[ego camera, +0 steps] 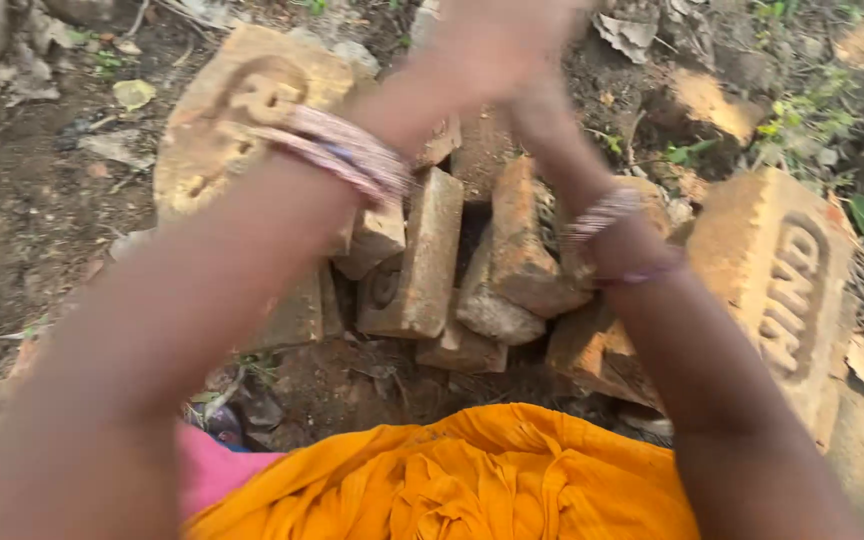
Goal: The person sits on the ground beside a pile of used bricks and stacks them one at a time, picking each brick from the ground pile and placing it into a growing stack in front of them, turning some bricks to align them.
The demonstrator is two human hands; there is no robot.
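Both hands were raised together at the top of the view, the left hand and the right hand blurred and pressed close, so I could not tell whether they were clenched around something or simply meeting; nothing held could be made out between them. Each wrist carried bangles, pinkish on the left arm and pale on the right.

Below the arms lay a heap of broken brick pieces, leaning against one another on bare earth. A whole stamped brick lay to the left of the heap, and another stamped brick lay to the right, both touching or just beside the fragments. Dry leaves and small green weeds were scattered around. An orange cloth covered the person's lap at the bottom edge.

Judging by the posture, the work seemed to be among the brick pieces, with the hands lifted above them and well clear of the heap. Any next contact would have called for care with the loosely stacked, tilted fragments, which looked liable to slide.
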